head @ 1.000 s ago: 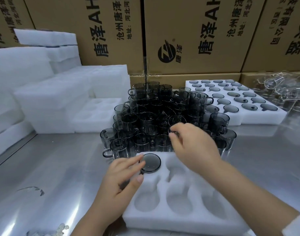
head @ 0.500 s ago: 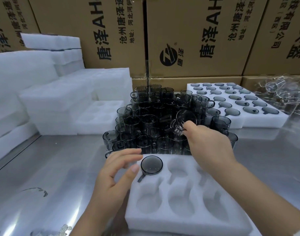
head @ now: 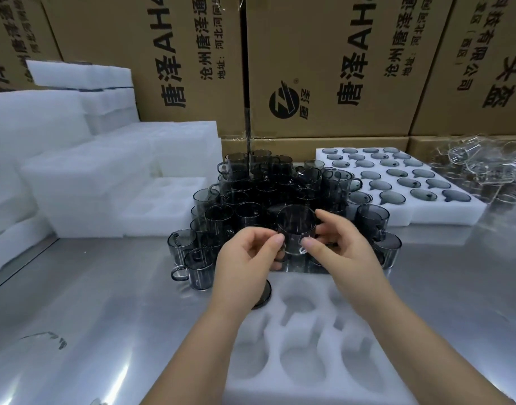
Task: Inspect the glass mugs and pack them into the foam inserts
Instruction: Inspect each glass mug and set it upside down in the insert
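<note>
Behind, cartons (head: pixel 324 68) printed 唐泽 AH, mug (head: pixel 296 229) held

Cardboard boxes (head: pixel 324 68) behind read "唐泽AH", "沧州唐泽" and "地址: 河北".

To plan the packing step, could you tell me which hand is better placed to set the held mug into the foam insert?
Probably the right hand: it grips the mug across its body, and an empty pocket lies nearly beneath. The left hand only pinches its lower edge.
</note>
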